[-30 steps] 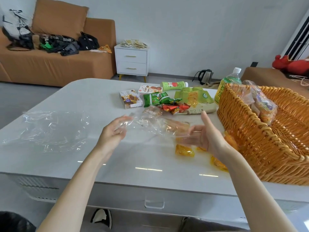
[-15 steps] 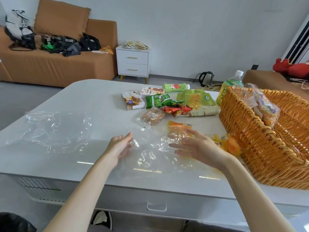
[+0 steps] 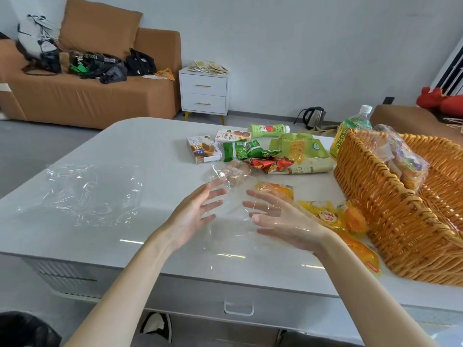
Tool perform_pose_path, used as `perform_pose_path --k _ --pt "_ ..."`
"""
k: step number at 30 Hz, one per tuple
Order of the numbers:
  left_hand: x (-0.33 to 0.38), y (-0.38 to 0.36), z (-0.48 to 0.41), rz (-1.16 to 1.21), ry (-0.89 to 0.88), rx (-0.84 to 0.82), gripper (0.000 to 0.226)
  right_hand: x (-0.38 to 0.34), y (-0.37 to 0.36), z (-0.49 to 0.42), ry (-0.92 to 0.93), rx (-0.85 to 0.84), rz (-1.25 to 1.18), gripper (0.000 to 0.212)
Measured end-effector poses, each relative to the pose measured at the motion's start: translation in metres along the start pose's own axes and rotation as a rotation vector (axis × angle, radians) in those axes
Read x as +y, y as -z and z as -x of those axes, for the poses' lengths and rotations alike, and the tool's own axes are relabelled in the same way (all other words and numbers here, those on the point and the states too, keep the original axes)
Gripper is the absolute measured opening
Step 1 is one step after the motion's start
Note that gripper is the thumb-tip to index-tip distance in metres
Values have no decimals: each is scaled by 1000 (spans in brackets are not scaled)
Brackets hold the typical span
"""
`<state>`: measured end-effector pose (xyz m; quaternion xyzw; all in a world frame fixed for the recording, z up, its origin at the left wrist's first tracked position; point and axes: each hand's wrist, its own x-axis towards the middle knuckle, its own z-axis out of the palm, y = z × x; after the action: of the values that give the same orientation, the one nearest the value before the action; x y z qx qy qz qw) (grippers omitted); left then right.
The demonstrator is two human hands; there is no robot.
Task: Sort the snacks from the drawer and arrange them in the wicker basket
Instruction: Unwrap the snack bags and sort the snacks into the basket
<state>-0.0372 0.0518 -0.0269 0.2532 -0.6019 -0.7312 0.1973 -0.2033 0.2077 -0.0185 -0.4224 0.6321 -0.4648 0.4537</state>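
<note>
The left hand (image 3: 193,216) and the right hand (image 3: 283,221) are being held over the near part of the white table (image 3: 140,146), palms turned toward each other, fingers straight and spread. Nothing is being gripped by either. A crumpled clear wrapper (image 3: 233,214) is lying between them, and part of it appears to be draped across the right hand's fingers. Yellow snack packets (image 3: 323,214) are lying just right of that hand, close beside the wicker basket (image 3: 390,209), which is standing at the table's right side with a clear bag of snacks (image 3: 406,159) leaning inside it. Farther off, a wrapped bun (image 3: 235,171), green packets (image 3: 240,150), a red packet (image 3: 270,164) and a small box (image 3: 204,150) are lying clustered together, and a clear sheet (image 3: 82,194) is lying well to the left.
</note>
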Motion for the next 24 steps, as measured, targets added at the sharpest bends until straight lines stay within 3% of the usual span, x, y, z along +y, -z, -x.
perform_pose_path --k 3,6,9,12,14,16,20,23,24 --pt "4 -1 -1 15 11 -1 43 -1 -7 -1 45 16 118 100" --pt "7 -5 -2 32 -20 -9 55 1 -12 1 23 -86 204 106" --pt "10 -10 0 -24 -80 25 47 -9 -21 4 62 -100 187 71" --pt "10 -12 1 3 -84 40 35 -12 -28 -2 78 14 -68 52" --pt "9 -12 1 3 -94 42 32 -7 -36 -7 94 64 -51 61" --pt "8 -11 1 -10 -106 57 31 -5 -42 -11 54 73 -18 84" --pt "7 -11 1 -7 -104 66 28 -9 -51 -10 75 -11 46 111" --pt "4 -12 1 -87 -160 98 28 -11 -48 -4 20 69 -88 142" --pt "4 -12 1 -109 -176 108 30 -8 -47 -9 31 24 -102 132"
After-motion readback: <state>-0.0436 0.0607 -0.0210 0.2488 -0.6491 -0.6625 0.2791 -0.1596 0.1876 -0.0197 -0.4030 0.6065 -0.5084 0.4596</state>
